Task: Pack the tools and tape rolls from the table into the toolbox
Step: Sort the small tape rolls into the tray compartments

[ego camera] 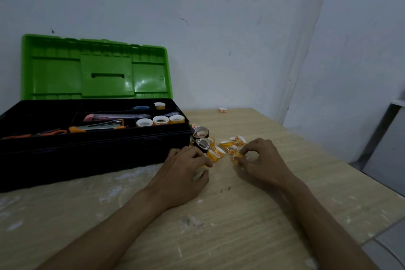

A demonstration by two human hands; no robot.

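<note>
Beside the toolbox (87,153), on the table (241,215): loose tape rolls (226,144), not yet packed. Our left hand (184,173) curls round a pale roll (198,172), mostly hidden; our right hand (263,160) pinches a small orange roll (237,155). Step: gathering rolls. Next, we judge: carry both into the toolbox.

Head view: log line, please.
left hand: grips tape roll | right hand: pinches small roll | toolbox: open | loose rolls: on table
</note>
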